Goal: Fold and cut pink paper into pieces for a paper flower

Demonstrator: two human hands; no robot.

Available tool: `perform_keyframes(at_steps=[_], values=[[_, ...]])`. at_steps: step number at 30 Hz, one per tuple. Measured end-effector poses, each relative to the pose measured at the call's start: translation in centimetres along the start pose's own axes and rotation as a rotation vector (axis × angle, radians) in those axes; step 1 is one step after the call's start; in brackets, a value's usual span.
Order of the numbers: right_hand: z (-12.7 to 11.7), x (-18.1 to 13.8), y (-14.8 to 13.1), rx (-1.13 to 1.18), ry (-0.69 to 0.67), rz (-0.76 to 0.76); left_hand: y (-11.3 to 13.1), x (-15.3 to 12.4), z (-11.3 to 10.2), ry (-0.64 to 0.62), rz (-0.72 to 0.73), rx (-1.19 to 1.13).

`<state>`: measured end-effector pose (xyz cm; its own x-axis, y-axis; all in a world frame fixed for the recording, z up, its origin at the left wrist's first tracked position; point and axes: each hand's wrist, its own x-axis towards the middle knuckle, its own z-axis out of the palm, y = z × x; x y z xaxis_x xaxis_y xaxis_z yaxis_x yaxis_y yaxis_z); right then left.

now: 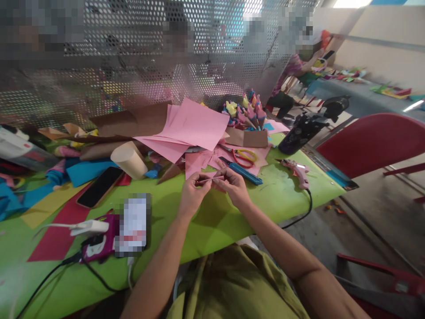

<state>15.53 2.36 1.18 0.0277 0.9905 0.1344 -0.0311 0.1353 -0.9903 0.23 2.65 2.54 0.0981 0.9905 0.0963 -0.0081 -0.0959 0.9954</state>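
Observation:
Both my hands meet above the green table (212,221), pinching a narrow rolled strip of pink paper (210,179) between them. My left hand (193,194) grips the strip's left end with its fingers closed. My right hand (232,185) pinches the right end, fingers curled. Just beyond the hands lie pink paper sheets (195,126), a blue utility knife (244,173) and red-and-yellow scissors (244,157).
A pink glue gun (297,170) with a black cord lies at the right. A black phone (99,186), a cream paper roll (129,161), a magenta device with cables (99,243) and coloured felt sit left. A cardboard box (250,137) of paper cones, a perforated metal screen (133,57) and a red chair (368,141) surround the table.

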Motion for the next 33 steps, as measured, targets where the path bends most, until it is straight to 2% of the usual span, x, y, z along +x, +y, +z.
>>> perform_keyframes(at_steps=[9,16,25,29,33], values=[[0.06,0.07,-0.08,0.016,0.002,-0.017,0.11,0.01,0.07,0.001,0.009,0.014],[0.05,0.07,-0.21,0.049,0.002,-0.008,0.18,0.04,0.17,-0.017,-0.074,-0.087],[0.09,0.06,-0.53,0.054,0.025,-0.002,-0.49,0.29,-0.10,-0.001,-0.090,-0.134],[0.07,0.09,-0.19,0.063,0.006,0.040,-0.21,0.26,-0.18,0.018,-0.092,-0.141],[0.17,0.11,-0.09,0.098,0.029,0.017,0.19,0.20,-0.07,0.030,-0.103,-0.192]])
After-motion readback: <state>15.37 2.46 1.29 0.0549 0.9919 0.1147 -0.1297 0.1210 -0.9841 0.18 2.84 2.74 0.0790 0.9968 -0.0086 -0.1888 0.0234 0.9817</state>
